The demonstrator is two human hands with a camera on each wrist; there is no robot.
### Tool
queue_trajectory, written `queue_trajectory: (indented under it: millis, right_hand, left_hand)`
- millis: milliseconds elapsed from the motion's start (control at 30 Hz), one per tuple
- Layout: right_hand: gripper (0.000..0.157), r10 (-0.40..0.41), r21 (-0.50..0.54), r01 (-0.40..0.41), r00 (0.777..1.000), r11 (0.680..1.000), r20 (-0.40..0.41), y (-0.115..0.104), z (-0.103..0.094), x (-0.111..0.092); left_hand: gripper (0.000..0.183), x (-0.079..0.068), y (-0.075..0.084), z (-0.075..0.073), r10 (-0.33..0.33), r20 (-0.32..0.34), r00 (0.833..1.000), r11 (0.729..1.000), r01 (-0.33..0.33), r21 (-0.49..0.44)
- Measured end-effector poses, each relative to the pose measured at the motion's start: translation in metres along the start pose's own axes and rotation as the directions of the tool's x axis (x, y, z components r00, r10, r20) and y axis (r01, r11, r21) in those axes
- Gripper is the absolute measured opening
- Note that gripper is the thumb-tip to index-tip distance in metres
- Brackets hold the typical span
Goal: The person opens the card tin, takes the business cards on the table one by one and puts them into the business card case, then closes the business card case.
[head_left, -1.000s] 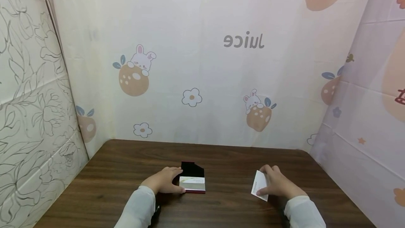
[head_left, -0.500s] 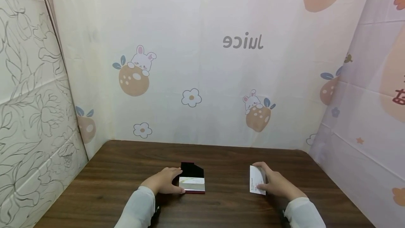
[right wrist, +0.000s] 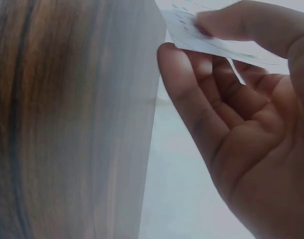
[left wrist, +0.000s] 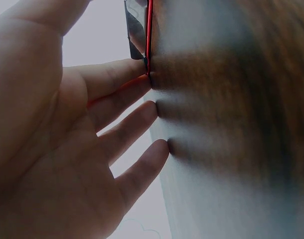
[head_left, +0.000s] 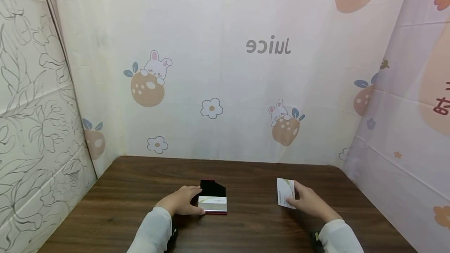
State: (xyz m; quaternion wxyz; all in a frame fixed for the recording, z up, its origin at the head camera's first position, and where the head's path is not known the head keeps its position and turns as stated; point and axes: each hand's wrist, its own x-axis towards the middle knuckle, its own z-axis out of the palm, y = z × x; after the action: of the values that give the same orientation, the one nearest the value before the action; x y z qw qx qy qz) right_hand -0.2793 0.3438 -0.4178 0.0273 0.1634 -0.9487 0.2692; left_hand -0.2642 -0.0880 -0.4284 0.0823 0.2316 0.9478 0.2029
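A business card case [head_left: 213, 189] lies open on the table, its inside black and its edge red. A white printed card with a green curve covers part of its silver front half. My left hand [head_left: 181, 201] holds the case at its left side, with the thumb at the near corner and the fingers toward the far part. In the left wrist view, the other fingertips [left wrist: 151, 110] rest on the table. Away to the right, my right hand [head_left: 311, 205] pinches a white business card [head_left: 284, 189], printed with small text and a green curve, between thumb and fingers above the table.
The dark wood table [head_left: 253, 221] has rounded far corners. A pale curtain [head_left: 225, 65] with fruit and rabbit prints hangs behind it, and patterned sheets close off the left and right sides.
My right hand has turned the business card more upright and moved it slightly away from me, so its green curve now shows. The left hand and the case have stayed in place.
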Motion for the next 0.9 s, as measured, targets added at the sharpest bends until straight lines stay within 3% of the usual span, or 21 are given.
queue_trajectory:
  millis: [200, 467, 567, 700, 900]
  right_hand:
    - [0.030, -0.069, 0.028, 0.069, 0.998, 0.997, -0.006, -0.004, -0.001, 0.000]
    - [0.044, -0.037, 0.188, 0.025, 0.998, 0.982, 0.057, -0.015, 0.002, 0.001]
    - [0.049, -0.029, 0.181, 0.019, 0.998, 0.983, 0.048, -0.019, 0.005, 0.004]
    - [0.038, -0.042, 0.117, 0.041, 0.999, 0.992, 0.006, -0.024, 0.010, 0.011]
    - [0.023, -0.124, 0.040, 0.128, 0.988, 0.991, -0.087, -0.038, 0.021, 0.026]
  left_hand:
    - [0.078, 0.000, 0.000, 0.000, 0.005, -0.005, 1.000, 1.000, -0.005, 0.002]
    - [0.079, 0.001, -0.003, 0.001, 0.010, -0.002, 1.000, 1.000, -0.010, 0.009]
    - [0.079, 0.002, -0.004, 0.002, 0.013, -0.003, 1.000, 1.000, -0.013, 0.013]
    - [0.079, 0.002, -0.005, 0.003, 0.018, -0.007, 1.000, 1.000, -0.018, 0.012]
    - [0.079, 0.002, -0.004, 0.003, 0.018, -0.005, 1.000, 1.000, -0.018, 0.007]
